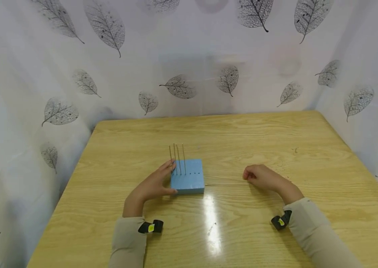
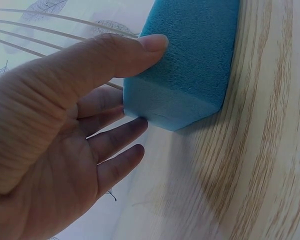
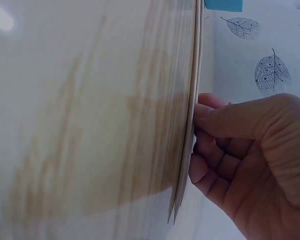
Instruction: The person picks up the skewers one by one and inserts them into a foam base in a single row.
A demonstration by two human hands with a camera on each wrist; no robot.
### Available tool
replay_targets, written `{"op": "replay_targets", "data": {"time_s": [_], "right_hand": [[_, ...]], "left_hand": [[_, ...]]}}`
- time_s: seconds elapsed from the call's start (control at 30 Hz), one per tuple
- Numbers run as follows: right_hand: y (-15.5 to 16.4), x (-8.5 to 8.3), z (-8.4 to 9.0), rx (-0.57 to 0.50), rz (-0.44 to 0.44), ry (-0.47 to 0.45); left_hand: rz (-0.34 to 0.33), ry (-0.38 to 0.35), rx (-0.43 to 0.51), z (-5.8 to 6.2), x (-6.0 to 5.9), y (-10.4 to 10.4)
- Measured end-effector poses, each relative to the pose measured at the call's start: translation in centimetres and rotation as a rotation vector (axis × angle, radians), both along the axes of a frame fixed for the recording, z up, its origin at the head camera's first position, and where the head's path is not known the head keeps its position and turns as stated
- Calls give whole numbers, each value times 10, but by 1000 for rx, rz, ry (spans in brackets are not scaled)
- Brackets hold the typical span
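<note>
Gripping the blue block (image 1: pixel 190 184), just left of centre in the head view, with the left hand (image 1: pixel 153 184), clamped between thumb at the near side and fingers at the far left corner. Lying immediately to the right of that palm, flat on the wooden table (image 1: pixel 242 230). In the left wrist view, filling the upper centre, pressed by the thumb on one face, with the lowest finger clear of it.

Rising from the block's left half, close to the left fingertips: four upright sticks (image 1: pixel 184 160), in line with small dark holes (image 1: pixel 194 173) running on to the right.

Stretching along the table from beside the block's right edge, at the centre of the head view: loose sticks (image 1: pixel 226 184). Reaching toward their right ends with the right hand (image 1: pixel 264 178), right of centre, fingers curled, thumb and fingertips drawn together. In the right wrist view, running from top centre to bottom centre, just left of those fingertips and close against them; impossible to tell whether pinched. Behind, across the upper frame, leaf-printed cloth (image 1: pixel 202 48)
</note>
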State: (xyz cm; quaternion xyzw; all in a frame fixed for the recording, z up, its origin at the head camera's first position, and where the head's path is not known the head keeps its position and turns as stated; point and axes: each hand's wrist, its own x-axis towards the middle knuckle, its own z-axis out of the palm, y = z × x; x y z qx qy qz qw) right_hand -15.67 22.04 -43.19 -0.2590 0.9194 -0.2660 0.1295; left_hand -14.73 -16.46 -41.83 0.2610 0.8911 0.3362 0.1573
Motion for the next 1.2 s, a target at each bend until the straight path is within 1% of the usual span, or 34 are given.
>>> {"op": "replay_targets", "data": {"time_s": [0.13, 0.23, 0.3, 0.47, 0.6, 0.77, 1.0, 1.1, 1.2], "right_hand": [[-1, 1, 0, 35, -33, 2], [-1, 1, 4, 60, -71, -7], [-1, 2, 7, 68, -81, -3], [-2, 1, 18, 53, -64, 52], [-6, -2, 22, 3, -66, 130], [-15, -5, 25, -91, -81, 232], [-29, -6, 31, -194, -106, 301], [-35, -7, 32, -250, -87, 328], [-40, -8, 33, -307, -62, 323]], "left_hand": [[3, -8, -8, -1, -1, 1], [4, -9, -13, -1, -1, 1], [5, -10, -16, 0, -1, 1], [8, -8, -23, 0, -1, 1], [10, -5, -24, 0, -2, 1], [7, -3, -23, -2, -2, 0], [-7, -17, -1, -4, -2, -1], [-9, -19, -1, -5, -2, -1], [-10, -17, -4, -5, -2, -1]]}}
